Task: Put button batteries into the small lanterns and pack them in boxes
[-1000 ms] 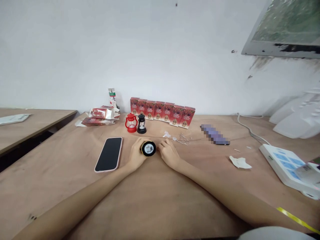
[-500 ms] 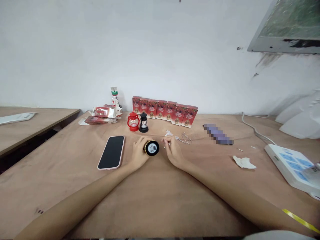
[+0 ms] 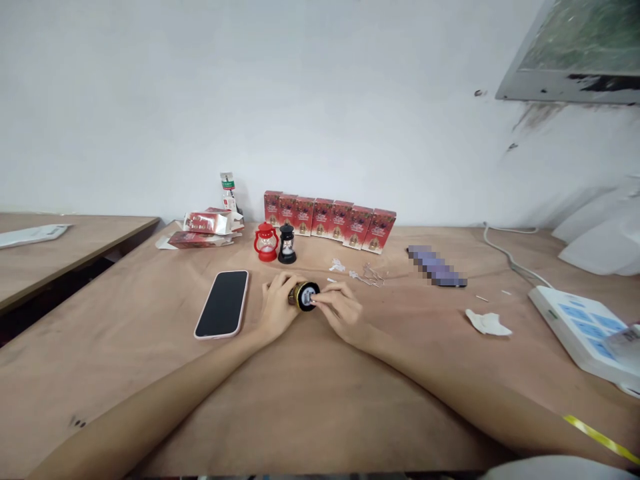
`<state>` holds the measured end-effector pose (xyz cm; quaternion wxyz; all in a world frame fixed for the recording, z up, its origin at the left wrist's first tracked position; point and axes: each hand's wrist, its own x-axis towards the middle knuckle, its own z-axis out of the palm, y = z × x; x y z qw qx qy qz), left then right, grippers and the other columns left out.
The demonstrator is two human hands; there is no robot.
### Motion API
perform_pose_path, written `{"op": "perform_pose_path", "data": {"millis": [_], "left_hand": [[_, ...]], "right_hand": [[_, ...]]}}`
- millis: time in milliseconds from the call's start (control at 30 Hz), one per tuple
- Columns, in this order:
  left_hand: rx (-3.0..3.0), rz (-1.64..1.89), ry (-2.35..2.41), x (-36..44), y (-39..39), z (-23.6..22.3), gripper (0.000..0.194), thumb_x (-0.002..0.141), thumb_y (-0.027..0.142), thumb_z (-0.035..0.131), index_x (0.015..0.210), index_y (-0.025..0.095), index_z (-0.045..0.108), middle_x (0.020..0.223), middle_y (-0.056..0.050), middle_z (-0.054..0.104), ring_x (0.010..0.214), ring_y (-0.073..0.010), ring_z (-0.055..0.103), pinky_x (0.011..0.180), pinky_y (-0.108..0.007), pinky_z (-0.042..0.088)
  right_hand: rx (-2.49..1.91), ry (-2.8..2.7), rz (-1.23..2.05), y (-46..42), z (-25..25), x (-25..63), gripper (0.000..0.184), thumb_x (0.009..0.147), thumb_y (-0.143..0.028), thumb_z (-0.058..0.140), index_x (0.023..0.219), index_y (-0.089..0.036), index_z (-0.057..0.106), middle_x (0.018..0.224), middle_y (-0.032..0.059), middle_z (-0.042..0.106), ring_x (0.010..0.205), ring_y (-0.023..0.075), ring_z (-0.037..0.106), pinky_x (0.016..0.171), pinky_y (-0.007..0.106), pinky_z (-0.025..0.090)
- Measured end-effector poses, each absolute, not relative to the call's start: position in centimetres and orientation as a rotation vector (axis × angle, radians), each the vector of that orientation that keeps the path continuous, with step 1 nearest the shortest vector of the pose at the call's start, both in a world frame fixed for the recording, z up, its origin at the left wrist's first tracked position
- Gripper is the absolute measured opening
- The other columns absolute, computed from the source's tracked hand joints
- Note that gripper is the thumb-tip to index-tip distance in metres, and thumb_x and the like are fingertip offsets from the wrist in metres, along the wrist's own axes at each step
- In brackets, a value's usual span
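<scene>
My left hand (image 3: pixel 280 305) is wrapped round a small bronze-coloured lantern (image 3: pixel 295 296), tipped so that its round black base with a pale centre faces me. The upper part of this lantern is hidden by the fingers. At the base's centre, the pinched fingertips of my right hand (image 3: pixel 343 311) touch the pale disc; whatever they hold, if anything, is too small to make out. Behind my hands a red lantern (image 3: pixel 267 243) and a black lantern (image 3: pixel 287 245) stand upright side by side. Small white scraps (image 3: pixel 337 265) and thin wire pieces (image 3: pixel 371 275) lie beyond my right hand.
Several red printed boxes (image 3: pixel 323 219) stand in a row by the wall. Opened boxes (image 3: pixel 205 230) are piled at the back left. A phone (image 3: pixel 223 305) lies left of my hands. Rightward are a blurred purple item (image 3: pixel 434 267), crumpled paper (image 3: pixel 487 323) and a white power strip (image 3: pixel 583 333).
My right hand has moved left and its fingertips now touch the lantern's base. The lantern has turned in my left hand, its base now angled towards the right.
</scene>
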<state>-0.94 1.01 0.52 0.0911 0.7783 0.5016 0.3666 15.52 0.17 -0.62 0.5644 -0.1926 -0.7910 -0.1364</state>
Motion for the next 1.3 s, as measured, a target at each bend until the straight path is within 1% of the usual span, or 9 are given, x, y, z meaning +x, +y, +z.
{"op": "perform_pose_path", "data": {"millis": [133, 267, 367, 567, 667, 833, 1033, 1133, 1300], "left_hand": [[2.34, 1.079, 1.485, -0.9, 1.0, 0.6, 0.03, 0.071, 0.008, 0.055, 0.098, 0.023, 0.059, 0.107, -0.003, 0.061, 0.106, -0.022, 0.054, 0.082, -0.035, 0.03], [2.347, 1.072, 1.479, -0.9, 1.0, 0.7, 0.031, 0.071, 0.008, 0.053, 0.098, 0.023, 0.058, 0.107, -0.003, 0.061, 0.106, -0.0219, 0.054, 0.081, -0.035, 0.03], [2.347, 1.042, 1.473, -0.9, 0.9, 0.6, 0.031, 0.072, 0.008, 0.053, 0.098, 0.023, 0.058, 0.108, -0.003, 0.06, 0.106, -0.0218, 0.053, 0.082, -0.035, 0.03], [2.405, 1.023, 1.393, -0.9, 0.7, 0.6, 0.028, 0.073, 0.007, 0.053, 0.095, 0.024, 0.059, 0.105, -0.002, 0.062, 0.107, -0.0205, 0.052, 0.084, -0.035, 0.03], [2.345, 1.063, 1.401, -0.9, 0.7, 0.7, 0.024, 0.073, 0.009, 0.055, 0.092, 0.023, 0.059, 0.104, -0.002, 0.062, 0.106, -0.0211, 0.053, 0.085, -0.037, 0.031], [2.164, 1.27, 1.325, -1.0, 1.2, 0.5, 0.025, 0.07, 0.012, 0.06, 0.093, 0.021, 0.059, 0.103, -0.004, 0.063, 0.1, -0.022, 0.057, 0.086, -0.037, 0.04], [2.091, 1.431, 1.157, -1.4, 1.7, 0.2, 0.035, 0.066, 0.011, 0.063, 0.099, 0.02, 0.06, 0.115, -0.007, 0.062, 0.11, -0.0228, 0.056, 0.095, -0.037, 0.042], [2.067, 1.478, 1.161, -1.5, 1.8, 0.2, 0.036, 0.065, 0.01, 0.061, 0.1, 0.019, 0.06, 0.113, -0.007, 0.062, 0.108, -0.0226, 0.057, 0.094, -0.036, 0.045], [2.062, 1.473, 1.165, -1.6, 1.8, 0.3, 0.033, 0.066, 0.013, 0.064, 0.099, 0.019, 0.06, 0.107, -0.006, 0.064, 0.104, -0.0223, 0.059, 0.091, -0.036, 0.047]], "right_hand": [[-0.434, -1.93, -0.497, 0.1, -0.8, 15.5, 0.021, 0.087, -0.006, 0.05, 0.097, -0.018, 0.063, 0.085, 0.0037, 0.071, 0.085, 0.0179, 0.057, 0.074, 0.03, 0.05], [-0.462, -1.925, -0.681, -0.1, -0.9, 15.4, 0.022, 0.087, -0.005, 0.05, 0.099, -0.017, 0.064, 0.09, 0.0027, 0.072, 0.09, 0.0187, 0.058, 0.075, 0.031, 0.046], [-0.463, -1.891, -0.724, -0.3, -0.8, 15.4, 0.021, 0.084, -0.005, 0.054, 0.097, -0.018, 0.063, 0.085, 0.0006, 0.073, 0.09, 0.0181, 0.059, 0.077, 0.032, 0.042], [-0.451, -1.88, -0.601, -0.2, -0.6, 15.5, 0.018, 0.08, -0.003, 0.058, 0.085, -0.02, 0.06, 0.07, -0.0018, 0.07, 0.082, 0.0163, 0.061, 0.077, 0.031, 0.04], [-0.447, -1.856, -0.588, -0.1, -0.7, 15.3, 0.016, 0.081, -0.005, 0.058, 0.087, -0.02, 0.059, 0.07, -0.0012, 0.069, 0.08, 0.0161, 0.062, 0.074, 0.031, 0.041], [-0.544, -1.849, -0.509, 0.0, -0.8, 15.7, 0.023, 0.083, -0.006, 0.052, 0.102, -0.019, 0.054, 0.09, 0.0047, 0.071, 0.086, 0.0176, 0.061, 0.077, 0.033, 0.044], [-0.535, -1.981, -0.5, 0.5, -0.9, 18.1, 0.025, 0.078, -0.003, 0.049, 0.097, -0.019, 0.049, 0.102, 0.0086, 0.069, 0.084, 0.0191, 0.06, 0.07, 0.033, 0.044], [-0.618, -1.947, -0.494, 0.9, -1.2, 18.6, 0.023, 0.078, -0.004, 0.047, 0.095, -0.019, 0.049, 0.096, 0.0083, 0.069, 0.083, 0.0197, 0.06, 0.069, 0.032, 0.042], [-1.039, -2.056, -0.478, 2.1, -2.1, 18.4, 0.014, 0.077, -0.012, 0.052, 0.09, -0.019, 0.053, 0.079, 0.0075, 0.068, 0.087, 0.0251, 0.056, 0.074, 0.037, 0.038]]}}
